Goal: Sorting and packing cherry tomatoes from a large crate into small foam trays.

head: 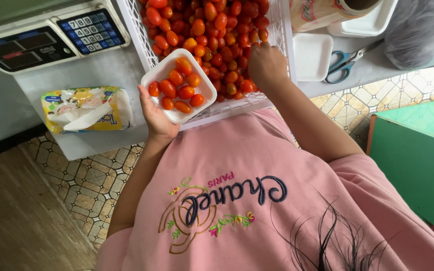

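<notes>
Pink shirt (257, 200) fills the foreground. Beyond it, the left hand (155, 116) grips a small white foam tray (178, 85) of cherry tomatoes, fingers curled under its edge. The right hand (266, 64) rests in the white crate (217, 108) of cherry tomatoes (217, 30), fingers bunched on the fruit; whether they pinch one cannot be told.

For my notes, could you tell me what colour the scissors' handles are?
Blue, on the scissors lying on the white counter; the head view shows them.
</notes>
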